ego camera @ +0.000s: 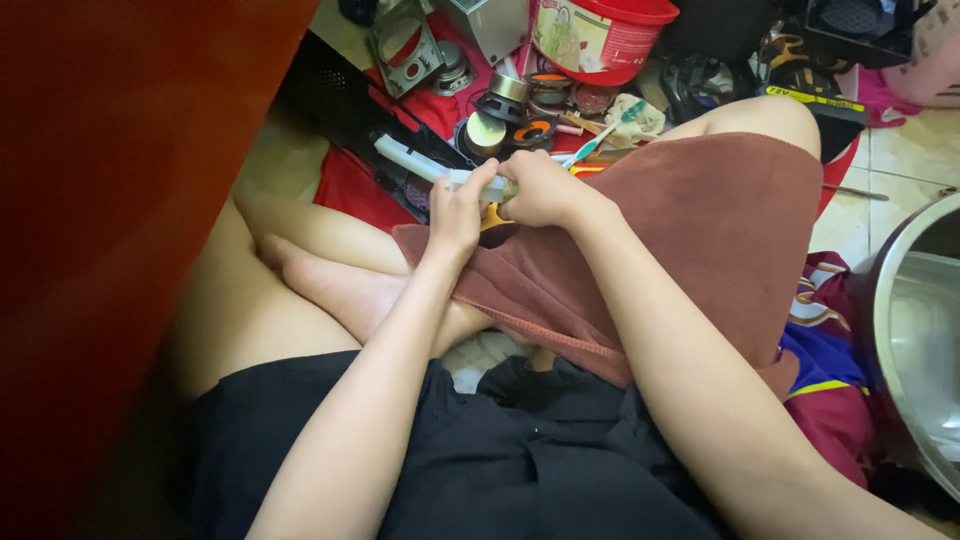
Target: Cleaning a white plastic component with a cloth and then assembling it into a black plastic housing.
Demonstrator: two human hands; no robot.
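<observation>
Both hands meet over the raised knee: the left hand (458,212) is curled round a long white plastic bar (420,162) that juts out toward the floor clutter, and the right hand (540,188) is closed over its near end, on the brown towel (700,240). Whatever the right fingers pinch is hidden. If that grip slips, I'd guess the bar could drop among the loose speaker parts (505,115).

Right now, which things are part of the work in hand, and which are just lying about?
In hand:
left hand and right hand, both closed on the long white piece
brown towel beneath them, over the knee

Lying about:
red tub
loudspeaker parts
toothbrush
steel basin
</observation>
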